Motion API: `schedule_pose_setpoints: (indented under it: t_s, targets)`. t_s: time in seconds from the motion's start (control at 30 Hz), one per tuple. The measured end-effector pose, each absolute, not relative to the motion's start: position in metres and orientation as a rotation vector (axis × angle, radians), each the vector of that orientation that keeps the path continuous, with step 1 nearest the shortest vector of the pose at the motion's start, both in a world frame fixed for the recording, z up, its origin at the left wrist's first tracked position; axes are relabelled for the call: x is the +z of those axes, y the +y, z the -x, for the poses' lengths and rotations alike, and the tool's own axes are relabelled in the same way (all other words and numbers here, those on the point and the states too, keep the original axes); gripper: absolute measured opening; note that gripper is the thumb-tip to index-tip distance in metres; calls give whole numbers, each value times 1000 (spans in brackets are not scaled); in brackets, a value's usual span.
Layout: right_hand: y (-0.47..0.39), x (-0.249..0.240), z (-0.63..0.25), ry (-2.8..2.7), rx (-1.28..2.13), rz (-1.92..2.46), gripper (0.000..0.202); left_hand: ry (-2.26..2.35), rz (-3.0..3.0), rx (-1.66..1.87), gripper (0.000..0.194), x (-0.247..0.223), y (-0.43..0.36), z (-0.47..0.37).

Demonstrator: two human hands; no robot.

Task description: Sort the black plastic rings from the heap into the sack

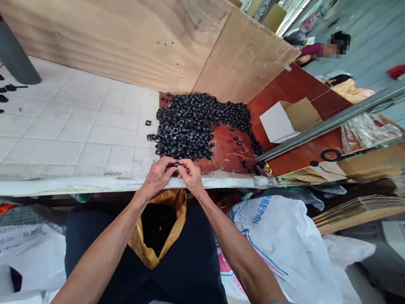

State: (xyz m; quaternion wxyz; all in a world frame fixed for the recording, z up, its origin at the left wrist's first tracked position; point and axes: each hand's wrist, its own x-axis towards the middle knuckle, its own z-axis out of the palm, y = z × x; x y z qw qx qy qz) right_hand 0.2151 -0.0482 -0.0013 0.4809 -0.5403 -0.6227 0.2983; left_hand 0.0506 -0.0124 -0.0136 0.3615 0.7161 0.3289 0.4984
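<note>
At the table's front edge, my left hand (161, 173) and my right hand (191, 175) meet, fingertips pinched on one small black ring-shaped part (176, 164). Its exact kind is too small to make out. Just beyond my fingers lies a large pile of similar black parts (186, 131), spread over a red-brown board. Below my hands, between my legs, an orange-yellow sack (181, 217) stands with its mouth wide, dark inside with a few glints.
A plywood panel (128, 25) rises behind the pile. To the right are a white cardboard box (279, 121), a slanting metal bar (335, 114) and stacked flat cardboard (365, 210). White woven sacks (280, 240) lie beside my right leg. A person (316, 50) is at the far right.
</note>
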Motion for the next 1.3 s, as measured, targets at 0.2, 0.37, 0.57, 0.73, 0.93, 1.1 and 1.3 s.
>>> schedule_pose_setpoints:
  t_s: [0.2,0.37,0.57,0.73,0.93,1.1,1.3]
  targets:
    - [-43,-3,-212,-1529,664,1379,23,888,-1922,1365,16,-15,-12,-53]
    - [-43,-2,-214,-1583,618,1401,24,928,-2007,1358,19,-14,-16,-53]
    - [-43,-3,-218,-1591,599,1426,25,902,-2090,1291,18,-11,-18,-52]
    - [-38,-3,-220,-1570,670,1434,26,880,-2120,1268,17,-6,-15,-52]
    - [-38,3,-221,-1581,652,1421,24,907,-2117,1258,14,-1,-13,-52]
    - [-38,8,-224,-1605,627,1371,24,924,-2111,1263,15,1,-9,-54]
    - [-42,8,-228,-1584,707,1280,22,922,-2043,1232,17,3,-15,-54]
